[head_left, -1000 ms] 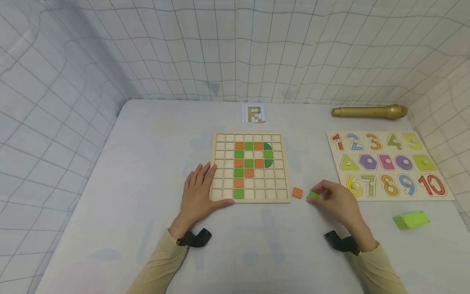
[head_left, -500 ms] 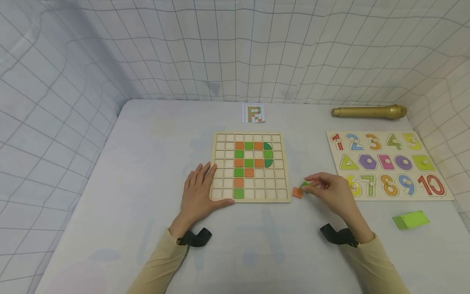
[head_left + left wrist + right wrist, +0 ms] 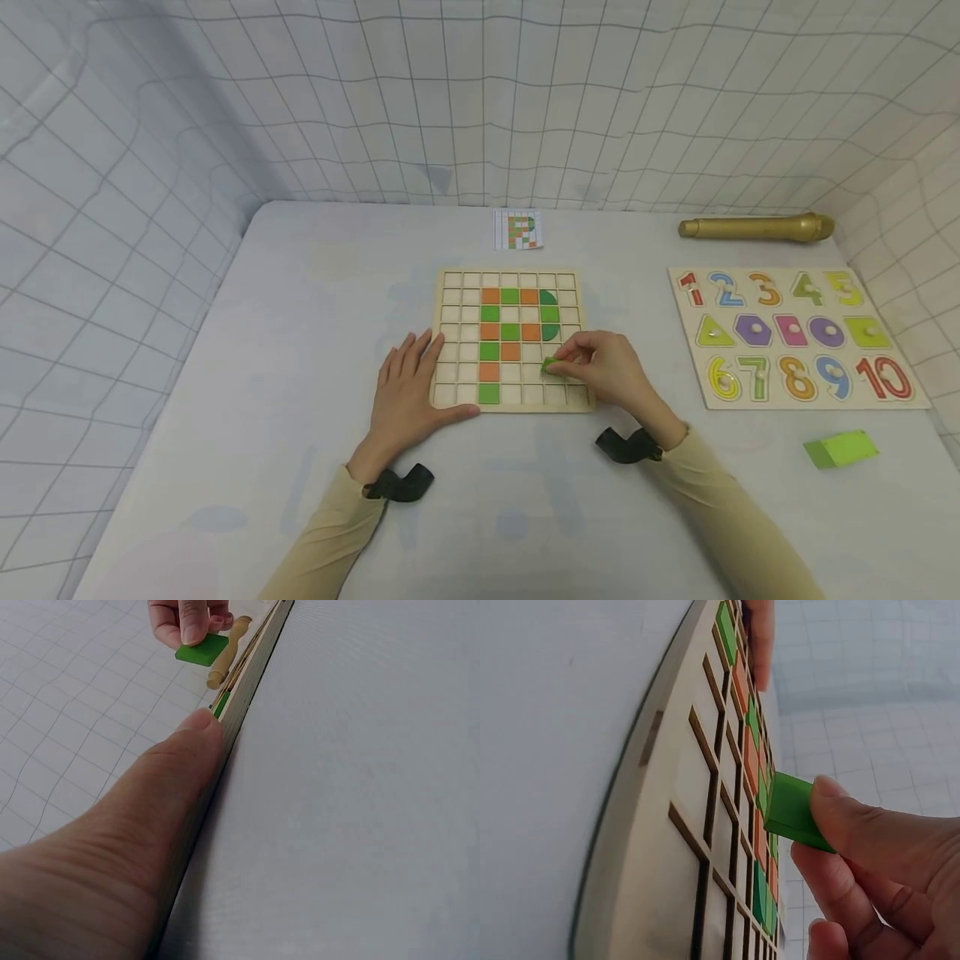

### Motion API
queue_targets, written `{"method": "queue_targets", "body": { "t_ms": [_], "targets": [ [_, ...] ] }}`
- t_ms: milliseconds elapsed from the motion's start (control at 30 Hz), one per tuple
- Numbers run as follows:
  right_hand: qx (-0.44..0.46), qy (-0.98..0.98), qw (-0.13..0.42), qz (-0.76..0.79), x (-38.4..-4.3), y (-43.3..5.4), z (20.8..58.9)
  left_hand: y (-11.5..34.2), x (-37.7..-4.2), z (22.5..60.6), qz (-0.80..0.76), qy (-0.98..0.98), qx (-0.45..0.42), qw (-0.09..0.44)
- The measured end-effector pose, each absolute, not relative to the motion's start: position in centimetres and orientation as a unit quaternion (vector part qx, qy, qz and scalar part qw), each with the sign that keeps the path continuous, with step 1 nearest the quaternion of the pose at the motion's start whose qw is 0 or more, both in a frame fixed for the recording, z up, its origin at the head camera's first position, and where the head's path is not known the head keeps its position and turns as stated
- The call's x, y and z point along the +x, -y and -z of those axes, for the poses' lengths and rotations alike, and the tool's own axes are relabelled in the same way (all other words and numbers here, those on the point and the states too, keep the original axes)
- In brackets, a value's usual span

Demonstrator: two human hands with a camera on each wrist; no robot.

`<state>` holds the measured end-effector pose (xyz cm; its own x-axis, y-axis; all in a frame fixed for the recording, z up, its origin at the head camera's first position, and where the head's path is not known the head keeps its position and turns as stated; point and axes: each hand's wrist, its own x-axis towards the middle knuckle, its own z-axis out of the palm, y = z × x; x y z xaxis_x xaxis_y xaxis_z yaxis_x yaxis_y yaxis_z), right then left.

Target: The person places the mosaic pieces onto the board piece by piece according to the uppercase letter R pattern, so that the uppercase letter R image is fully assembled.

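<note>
A wooden grid board lies on the white table, with orange, green and dark green tiles set in the pattern of a letter P. My left hand rests on its left edge, fingers extended and the thumb along the front edge. Between thumb and fingers, my right hand pinches a square green tile. This tile is tilted just over the board's lower right cells, below the rounded dark green pieces. In the left wrist view, the same green tile appears above the board's edge.
Behind the board lies a small pattern card. To the right are a number and shape puzzle, a gold microphone and a light green block. My right hand hides the spot where a loose orange tile lay.
My right hand first brought the green tile close to the loose orange tile, then carried it left over the board. My left hand has stayed in place.
</note>
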<state>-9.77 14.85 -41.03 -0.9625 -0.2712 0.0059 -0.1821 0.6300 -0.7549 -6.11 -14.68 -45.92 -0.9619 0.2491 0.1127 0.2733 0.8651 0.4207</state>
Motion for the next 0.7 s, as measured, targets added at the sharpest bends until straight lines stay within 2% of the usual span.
{"method": "queue_targets", "body": {
  "t_ms": [300,700],
  "targets": [
    [-0.168,-0.908,0.070,0.378,-10.3,-13.0,41.5,14.6,-6.3,46.1,0.216,0.966,-0.138,0.031],
    [-0.173,-0.920,0.079,0.343,-10.6,-12.4,41.9,14.7,-6.3,46.2,0.215,0.966,-0.137,0.032]
  ]
}}
